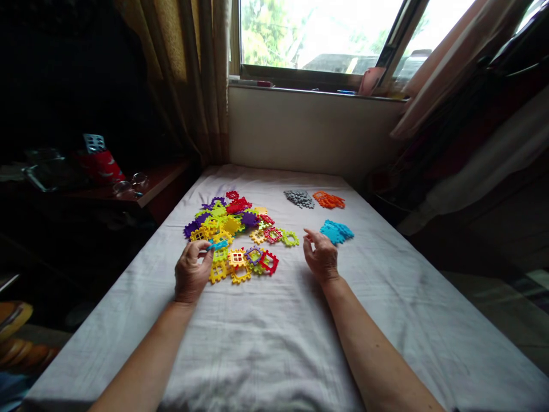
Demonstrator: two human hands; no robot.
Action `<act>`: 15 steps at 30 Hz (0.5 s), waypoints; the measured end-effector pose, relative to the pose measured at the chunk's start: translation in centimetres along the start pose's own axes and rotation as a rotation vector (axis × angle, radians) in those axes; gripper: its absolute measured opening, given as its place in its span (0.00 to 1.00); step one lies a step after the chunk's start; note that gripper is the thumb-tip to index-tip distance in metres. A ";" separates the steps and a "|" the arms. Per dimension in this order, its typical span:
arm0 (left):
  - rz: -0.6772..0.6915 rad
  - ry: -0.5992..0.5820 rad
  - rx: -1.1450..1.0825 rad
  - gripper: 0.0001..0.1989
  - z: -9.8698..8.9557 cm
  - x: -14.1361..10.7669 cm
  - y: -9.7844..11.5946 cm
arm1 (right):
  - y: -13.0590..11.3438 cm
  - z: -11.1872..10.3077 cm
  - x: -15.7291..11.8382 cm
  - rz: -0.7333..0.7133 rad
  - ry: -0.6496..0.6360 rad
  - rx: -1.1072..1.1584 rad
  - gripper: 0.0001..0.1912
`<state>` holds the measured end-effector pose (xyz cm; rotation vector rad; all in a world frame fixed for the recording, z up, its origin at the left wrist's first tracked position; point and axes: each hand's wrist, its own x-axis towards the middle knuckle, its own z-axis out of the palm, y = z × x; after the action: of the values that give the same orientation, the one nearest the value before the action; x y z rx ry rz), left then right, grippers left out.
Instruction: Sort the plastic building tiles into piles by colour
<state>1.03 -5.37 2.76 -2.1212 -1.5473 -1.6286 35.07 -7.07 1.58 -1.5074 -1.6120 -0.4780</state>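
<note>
Light-blue toothed plastic piece pinched in the left hand

From here, thumb and fingers grip it over the near side of a multicoloured heap of flat toothed plastic shapes. I'd call this step picking out one piece; moving it wants a firm pinch, clear of snagging teeth. The right hand, loosely curled, seemingly empty, hangs beside a blue toothed plastic stack. Leftward, a red patterned container holds a silvery perforated sheet.

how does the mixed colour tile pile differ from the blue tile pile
The mixed pile shows yellow, green, red and purple; the blue pile is one colour. The mixed pile sprawls wide, while the blue pile is smaller and compact. Both hold toothed tiles on the pale cloth.
</note>
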 end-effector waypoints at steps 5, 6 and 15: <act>0.264 -0.107 -0.040 0.04 1.2 -0.1 2.2 | -4.1 -0.6 0.5 -0.105 -0.116 0.121 0.13; 0.289 -0.126 -0.046 0.04 1.3 -0.1 2.6 | -4.9 -0.7 0.5 -0.116 -0.152 0.171 0.12; 0.348 -0.308 -0.192 0.05 3.9 0.0 5.8 | -8.6 0.4 -0.3 -0.086 -0.361 0.605 0.16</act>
<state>7.89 -6.04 3.90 -2.6631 -1.0248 -1.4333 26.80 -8.67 3.39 -1.0991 -1.8794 0.2477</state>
